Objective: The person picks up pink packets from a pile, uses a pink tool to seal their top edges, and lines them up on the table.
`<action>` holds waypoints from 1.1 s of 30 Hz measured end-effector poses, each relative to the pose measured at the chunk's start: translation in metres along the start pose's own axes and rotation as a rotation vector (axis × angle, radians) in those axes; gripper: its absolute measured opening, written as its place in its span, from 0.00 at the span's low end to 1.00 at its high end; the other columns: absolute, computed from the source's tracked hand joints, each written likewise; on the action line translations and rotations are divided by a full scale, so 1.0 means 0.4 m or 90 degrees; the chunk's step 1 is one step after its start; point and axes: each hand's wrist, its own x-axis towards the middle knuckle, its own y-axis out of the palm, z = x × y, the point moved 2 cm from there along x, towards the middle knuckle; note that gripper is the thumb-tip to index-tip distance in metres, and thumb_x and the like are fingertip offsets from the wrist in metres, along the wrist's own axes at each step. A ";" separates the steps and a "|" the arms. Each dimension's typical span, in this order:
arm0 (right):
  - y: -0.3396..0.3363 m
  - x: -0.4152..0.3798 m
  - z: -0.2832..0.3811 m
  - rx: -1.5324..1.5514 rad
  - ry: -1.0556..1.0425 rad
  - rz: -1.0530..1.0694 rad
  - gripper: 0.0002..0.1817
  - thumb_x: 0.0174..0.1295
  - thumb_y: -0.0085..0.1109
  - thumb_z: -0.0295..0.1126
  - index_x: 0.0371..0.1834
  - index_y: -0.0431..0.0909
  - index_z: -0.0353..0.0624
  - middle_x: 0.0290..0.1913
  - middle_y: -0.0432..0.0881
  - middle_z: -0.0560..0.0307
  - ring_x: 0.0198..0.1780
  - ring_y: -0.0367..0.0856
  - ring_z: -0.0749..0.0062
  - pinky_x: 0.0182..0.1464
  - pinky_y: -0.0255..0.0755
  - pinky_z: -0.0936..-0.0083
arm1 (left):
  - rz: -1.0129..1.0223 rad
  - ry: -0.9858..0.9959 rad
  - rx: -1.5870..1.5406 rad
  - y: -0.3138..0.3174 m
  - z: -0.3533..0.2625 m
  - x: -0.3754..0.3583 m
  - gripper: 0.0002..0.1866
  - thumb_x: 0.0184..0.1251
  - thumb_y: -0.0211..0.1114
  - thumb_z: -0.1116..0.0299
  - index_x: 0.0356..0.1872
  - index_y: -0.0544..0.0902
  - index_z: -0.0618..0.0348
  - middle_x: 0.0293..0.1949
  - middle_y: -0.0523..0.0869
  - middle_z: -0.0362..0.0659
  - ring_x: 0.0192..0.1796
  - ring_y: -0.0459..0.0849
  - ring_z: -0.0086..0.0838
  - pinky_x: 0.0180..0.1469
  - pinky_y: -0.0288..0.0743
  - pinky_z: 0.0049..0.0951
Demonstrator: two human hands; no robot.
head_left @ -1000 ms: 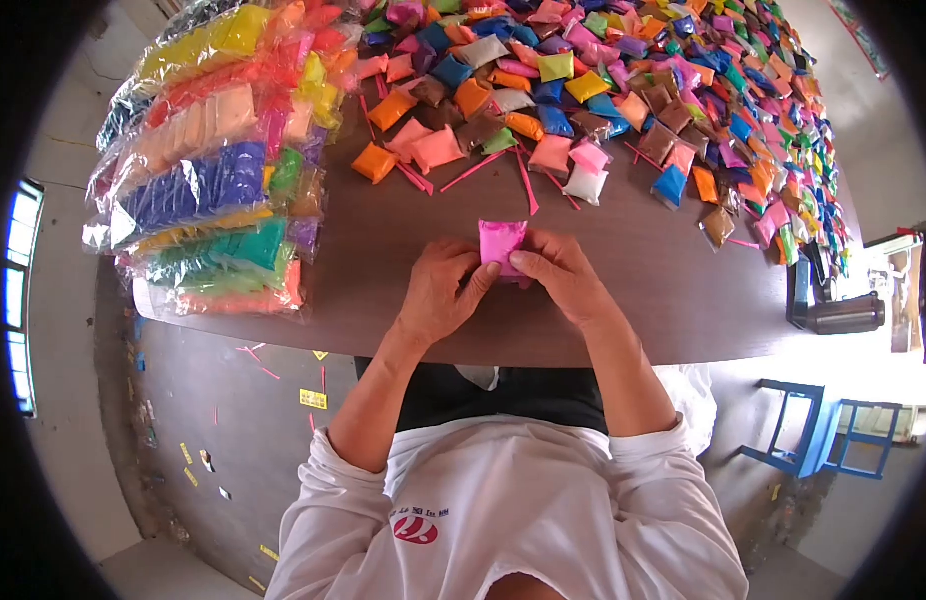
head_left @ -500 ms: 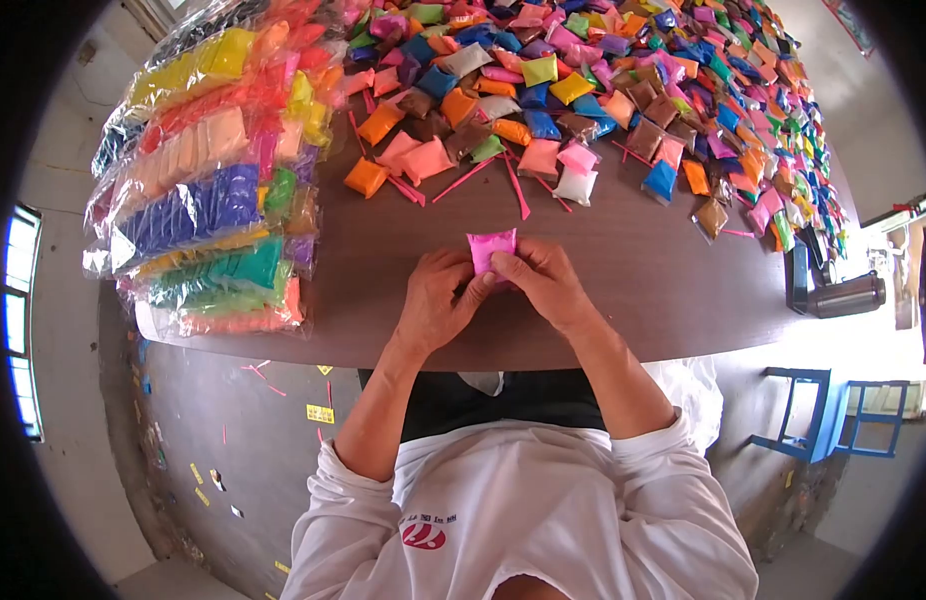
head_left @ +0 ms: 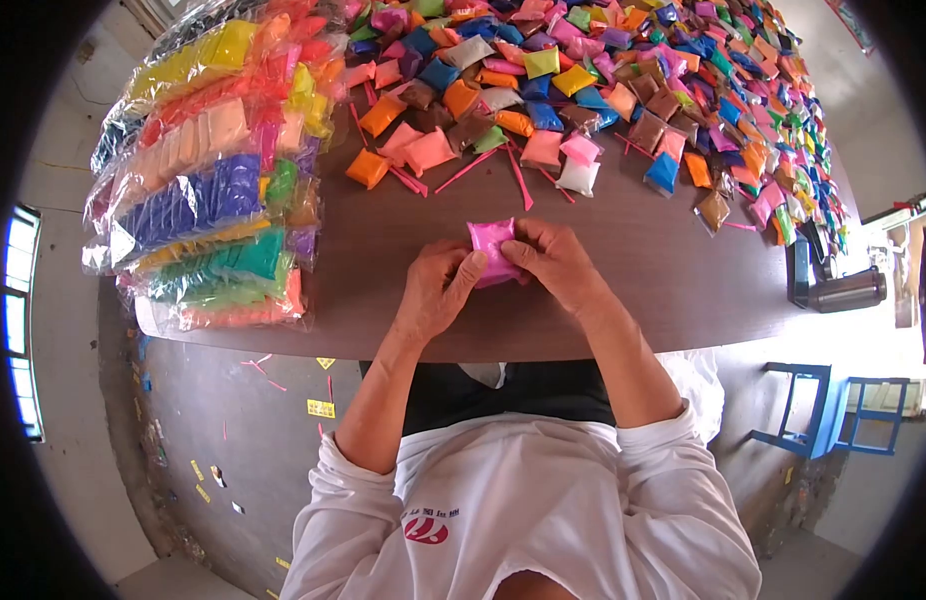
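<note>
A small, puffy pink packet (head_left: 494, 248) in clear film is held just above the near part of the table. My left hand (head_left: 438, 287) grips its left side, with the thumb lying on the front face. On the opposite side my right hand (head_left: 557, 262) pinches it, thumb on the front and fingers mostly behind. Both hands are closed on this one packet, and their fingertips behind it are hidden. Beyond my hands, thin pink strips (head_left: 520, 180) lie on the brown table (head_left: 403, 225) beside loose packets.
A large heap of colourful packets (head_left: 583, 85) covers the far side of the table. Clear bags of packets sorted by colour (head_left: 198, 200) are stacked at the left. A metal flask (head_left: 849, 291) lies at the right edge, and a blue stool (head_left: 818, 412) stands on the floor.
My hands have shifted slightly apart, with my right thumb moved toward the packet's right edge. More of the pink packet's face shows, and it sits a little more tilted.
</note>
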 end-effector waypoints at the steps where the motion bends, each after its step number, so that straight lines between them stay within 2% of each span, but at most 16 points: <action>1: 0.000 -0.001 0.001 0.008 -0.001 0.001 0.11 0.70 0.61 0.33 0.45 0.83 0.36 0.33 0.81 0.66 0.32 0.74 0.86 0.34 0.71 0.84 | -0.008 0.002 -0.011 0.001 0.000 0.001 0.25 0.74 0.60 0.50 0.31 0.84 0.67 0.34 0.84 0.50 0.40 0.78 0.41 0.45 0.71 0.36; 5: 0.011 -0.005 -0.003 -0.003 -0.017 0.044 0.10 0.70 0.61 0.31 0.48 0.83 0.36 0.33 0.81 0.68 0.33 0.74 0.86 0.36 0.70 0.85 | -0.009 -0.080 -0.144 0.012 0.033 -0.007 0.24 0.72 0.63 0.51 0.32 0.84 0.68 0.36 0.84 0.49 0.41 0.79 0.38 0.44 0.71 0.34; 7: 0.000 0.009 -0.020 -0.042 -0.032 0.095 0.11 0.70 0.60 0.30 0.49 0.83 0.36 0.34 0.81 0.69 0.34 0.75 0.86 0.37 0.70 0.85 | -0.019 -0.046 -0.160 0.015 0.035 -0.008 0.24 0.71 0.64 0.51 0.32 0.85 0.68 0.37 0.84 0.49 0.42 0.79 0.36 0.45 0.71 0.33; 10: -0.025 0.026 -0.011 -0.065 0.060 0.180 0.11 0.70 0.60 0.30 0.49 0.84 0.37 0.36 0.82 0.69 0.35 0.75 0.85 0.38 0.71 0.84 | 0.000 -0.040 -0.177 0.012 0.013 -0.003 0.23 0.70 0.66 0.52 0.34 0.85 0.68 0.37 0.83 0.48 0.43 0.79 0.35 0.45 0.71 0.32; 13: -0.019 0.035 0.007 -0.052 0.095 0.163 0.13 0.70 0.59 0.32 0.51 0.83 0.36 0.38 0.83 0.66 0.38 0.77 0.84 0.41 0.72 0.82 | 0.011 -0.082 -0.218 0.012 0.006 -0.002 0.23 0.70 0.66 0.51 0.38 0.85 0.67 0.36 0.82 0.46 0.42 0.78 0.32 0.44 0.71 0.31; 14: -0.012 0.033 0.016 0.008 0.072 0.143 0.14 0.70 0.60 0.34 0.53 0.82 0.36 0.39 0.83 0.65 0.39 0.78 0.83 0.43 0.73 0.81 | 0.010 -0.100 -0.236 0.011 0.007 -0.002 0.23 0.70 0.66 0.51 0.39 0.84 0.66 0.36 0.82 0.46 0.41 0.78 0.31 0.43 0.70 0.30; 17: 0.001 0.010 0.020 0.158 0.023 0.085 0.19 0.70 0.61 0.38 0.56 0.79 0.35 0.43 0.83 0.61 0.43 0.80 0.82 0.48 0.75 0.79 | -0.002 -0.090 -0.100 0.008 0.030 -0.005 0.24 0.71 0.65 0.49 0.41 0.83 0.67 0.35 0.81 0.43 0.40 0.76 0.26 0.42 0.69 0.27; 19: -0.002 -0.006 -0.002 0.218 0.019 0.047 0.20 0.70 0.62 0.39 0.57 0.78 0.34 0.45 0.83 0.60 0.44 0.81 0.81 0.50 0.76 0.79 | -0.011 -0.102 -0.142 0.008 0.043 -0.008 0.25 0.71 0.64 0.48 0.41 0.83 0.68 0.34 0.80 0.41 0.39 0.75 0.23 0.42 0.69 0.25; 23: 0.035 -0.036 -0.012 0.067 0.071 -0.003 0.18 0.67 0.65 0.37 0.52 0.81 0.34 0.39 0.84 0.60 0.40 0.80 0.80 0.44 0.75 0.79 | -0.055 -0.123 -0.283 0.016 0.022 -0.007 0.26 0.72 0.63 0.48 0.40 0.82 0.69 0.34 0.79 0.39 0.38 0.74 0.21 0.42 0.68 0.23; 25: 0.045 -0.044 0.006 0.056 0.127 -0.022 0.17 0.66 0.66 0.36 0.50 0.81 0.34 0.37 0.84 0.61 0.38 0.80 0.80 0.42 0.75 0.79 | -0.032 -0.105 -0.248 0.014 0.045 -0.009 0.26 0.72 0.64 0.48 0.41 0.82 0.68 0.34 0.80 0.39 0.38 0.74 0.20 0.41 0.68 0.23; 28: 0.025 -0.031 -0.005 0.032 0.036 0.013 0.15 0.65 0.67 0.34 0.48 0.82 0.35 0.35 0.84 0.62 0.36 0.79 0.82 0.39 0.74 0.79 | -0.016 -0.078 -0.224 0.019 0.050 -0.011 0.24 0.72 0.65 0.49 0.43 0.82 0.68 0.35 0.80 0.37 0.37 0.74 0.19 0.40 0.69 0.22; 31: 0.005 -0.008 0.002 -0.092 -0.042 0.059 0.16 0.66 0.65 0.35 0.51 0.82 0.37 0.36 0.83 0.65 0.36 0.79 0.84 0.37 0.74 0.82 | -0.010 -0.075 -0.239 0.018 0.030 -0.008 0.24 0.71 0.66 0.50 0.43 0.83 0.67 0.34 0.80 0.37 0.37 0.74 0.19 0.40 0.69 0.23; 33: 0.009 0.006 0.024 -0.005 0.038 0.039 0.16 0.67 0.65 0.36 0.52 0.82 0.37 0.35 0.83 0.64 0.37 0.78 0.84 0.38 0.73 0.80 | -0.006 -0.090 -0.245 0.013 0.007 -0.008 0.23 0.71 0.66 0.50 0.42 0.83 0.67 0.33 0.80 0.37 0.37 0.74 0.19 0.39 0.69 0.23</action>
